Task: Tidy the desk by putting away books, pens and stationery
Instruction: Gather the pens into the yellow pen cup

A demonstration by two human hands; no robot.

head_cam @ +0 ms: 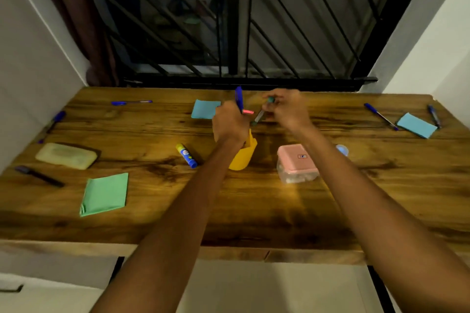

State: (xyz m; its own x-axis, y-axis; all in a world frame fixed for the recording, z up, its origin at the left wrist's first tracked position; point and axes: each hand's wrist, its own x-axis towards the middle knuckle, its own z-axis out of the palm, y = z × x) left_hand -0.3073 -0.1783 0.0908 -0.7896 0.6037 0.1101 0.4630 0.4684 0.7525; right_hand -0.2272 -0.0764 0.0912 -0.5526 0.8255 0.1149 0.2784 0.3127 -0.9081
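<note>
Barred window [229, 20], brown curtain [84, 28], white walls [30, 58].

Both hands meet above a cup [244, 156] at the desk's [254, 211] centre. A glue stick [187, 156] lies left of the cup, a lidded box [296, 162] right. Pens [380, 116] and paper pads [417, 125] lie along the far corners.

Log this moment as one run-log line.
phase: gathering pens | left hand: holds blue pen | right hand: holds teal-capped pen | yellow cup: below the hands | desk: pens, notes remain
</note>
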